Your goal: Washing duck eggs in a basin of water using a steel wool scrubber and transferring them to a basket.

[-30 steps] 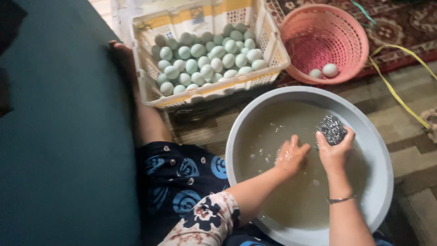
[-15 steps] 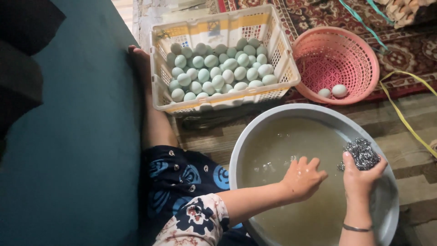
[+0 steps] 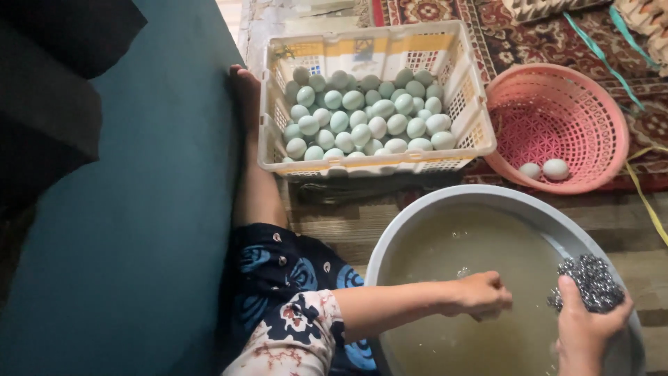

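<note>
Nearest, at the bottom right, the right hand (image 3: 584, 333) closed around a grey metal scouring pad (image 3: 588, 282), thumb pressed up against it, over the right rim of a large grey basin (image 3: 417, 216). Just left of it, the left hand (image 3: 480, 294) dipped at the surface of the cloudy water (image 3: 452, 251), fingers curled downward in a loose fist; whether anything sits inside that fist, impossible to tell. Patterned blue and floral clothing (image 3: 292, 306) at the basin's left edge, with a bare leg (image 3: 254, 181) stretched away alongside a teal surface (image 3: 139, 230). Beyond the basin, on the floor, a white plastic crate (image 3: 278, 150) filled with pale blue-green eggs (image 3: 365, 115), heaped close together. To its right, touching the crate's corner, a pink round basket (image 3: 598, 104) holding two whitish eggs (image 3: 546, 169) at its near wall. Farthest back, a red patterned rug (image 3: 480, 21).
</note>
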